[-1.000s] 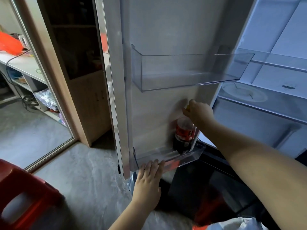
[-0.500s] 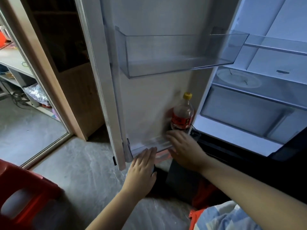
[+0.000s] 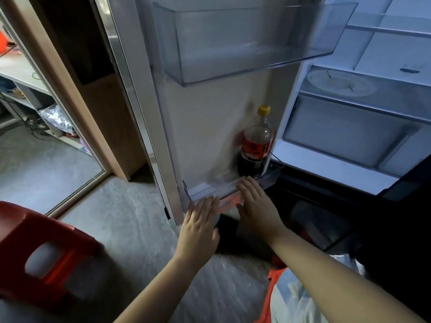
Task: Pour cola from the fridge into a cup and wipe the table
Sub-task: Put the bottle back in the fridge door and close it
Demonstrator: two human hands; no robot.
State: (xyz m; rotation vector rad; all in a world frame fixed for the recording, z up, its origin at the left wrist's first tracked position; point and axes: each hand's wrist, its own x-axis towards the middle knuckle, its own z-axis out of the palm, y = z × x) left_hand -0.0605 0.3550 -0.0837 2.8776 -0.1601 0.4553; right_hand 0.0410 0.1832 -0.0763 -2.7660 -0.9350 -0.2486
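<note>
On the open fridge door (image 3: pixel 210 127), the cola bottle (image 3: pixel 256 145) stands upright in the lower bin (image 3: pixel 270 177), far end. Left hand (image 3: pixel 201 226) and right hand (image 3: pixel 258 206) lie flat, fingers extended, against the bin's front, grasping nothing.

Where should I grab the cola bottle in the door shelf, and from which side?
Probably the shoulder or neck of the cola bottle, from above with the right hand. It stands upright; the lower door shelf covers its base, and the door panel blocks the far side.
</note>
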